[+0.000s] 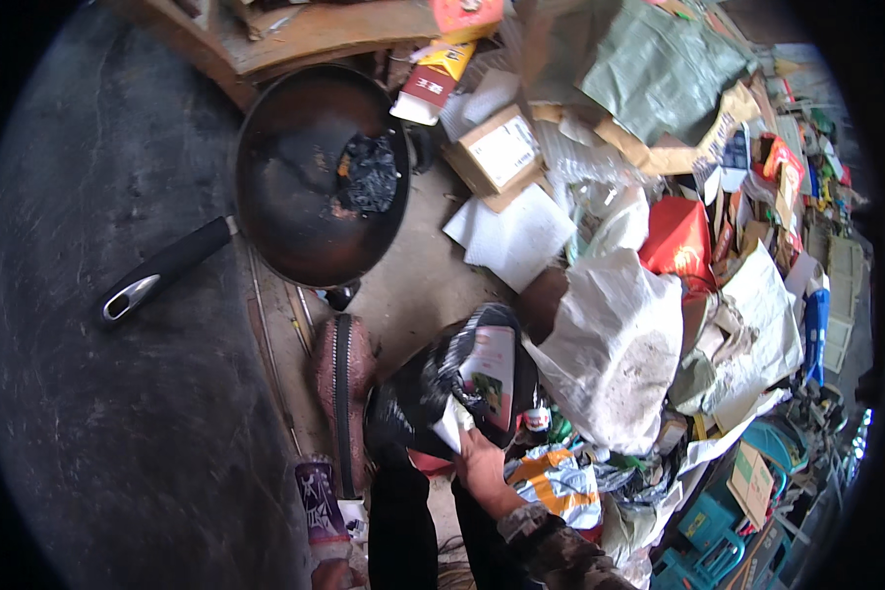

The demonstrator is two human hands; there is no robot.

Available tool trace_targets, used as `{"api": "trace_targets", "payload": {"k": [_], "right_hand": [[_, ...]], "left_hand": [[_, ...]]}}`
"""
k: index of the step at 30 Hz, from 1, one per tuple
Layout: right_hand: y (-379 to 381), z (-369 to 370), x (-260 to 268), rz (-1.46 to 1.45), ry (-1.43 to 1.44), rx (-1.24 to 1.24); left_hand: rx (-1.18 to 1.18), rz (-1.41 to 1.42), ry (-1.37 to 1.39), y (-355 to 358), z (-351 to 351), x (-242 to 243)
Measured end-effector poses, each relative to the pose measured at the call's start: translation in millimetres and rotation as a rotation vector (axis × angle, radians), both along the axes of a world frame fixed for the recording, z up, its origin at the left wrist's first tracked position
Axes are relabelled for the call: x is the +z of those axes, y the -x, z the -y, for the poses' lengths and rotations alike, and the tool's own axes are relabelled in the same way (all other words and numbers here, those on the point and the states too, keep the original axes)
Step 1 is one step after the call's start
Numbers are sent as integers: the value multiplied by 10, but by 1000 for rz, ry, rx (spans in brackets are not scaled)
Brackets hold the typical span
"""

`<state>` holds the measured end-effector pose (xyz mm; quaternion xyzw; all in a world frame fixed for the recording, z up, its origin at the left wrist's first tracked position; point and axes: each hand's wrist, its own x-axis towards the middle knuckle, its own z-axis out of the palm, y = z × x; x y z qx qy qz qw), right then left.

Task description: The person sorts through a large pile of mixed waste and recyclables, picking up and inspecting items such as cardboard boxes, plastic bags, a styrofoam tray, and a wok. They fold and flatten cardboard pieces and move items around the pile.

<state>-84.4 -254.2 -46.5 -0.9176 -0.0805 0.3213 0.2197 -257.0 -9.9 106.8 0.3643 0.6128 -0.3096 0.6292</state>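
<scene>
My right hand (479, 464), in a camouflage sleeve, grips a white piece of paper or film (453, 424) at a black plastic bag (420, 391). A packet with a printed label (494, 369) shows at the bag's opening. At the bottom edge, my left hand (333, 574) is partly in view, its fingers on the lower end of a clear bottle with a purple label (319, 501). A pink zippered case (345, 398) stands left of the bag.
A wok (287, 177) with crumpled black plastic inside lies above, its handle over a dark surface (118, 413). To the right are heaped a white sack (619, 354), a cardboard box (498, 155), a red bag (676, 240), paper and teal plastic cases (708, 523).
</scene>
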Motion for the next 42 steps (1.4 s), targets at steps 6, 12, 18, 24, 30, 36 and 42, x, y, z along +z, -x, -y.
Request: {"api": "trace_targets", "payload": {"k": [6, 12, 18, 24, 30, 36, 42], "right_hand": [[226, 274, 817, -1, 12, 190], [461, 585, 1169, -44, -64, 114], [969, 1832, 1690, -303, -57, -3], [1365, 4016, 2608, -26, 597, -422], [1066, 5073, 3079, -151, 1262, -551], [739, 3372, 1236, -510, 69, -556], [-309, 330, -304, -292, -500, -167]], "left_hand": [[-65, -39, -49, -195, 24, -93], [-140, 38, -106, -350, 128, -106], [-179, 71, -91, -330, 208, -78], [-273, 42, -61, -393, 259, 10], [-322, 76, -79, -464, 303, 142], [231, 22, -34, -334, 780, 29], [456, 122, 8, -47, 1276, -151]]}}
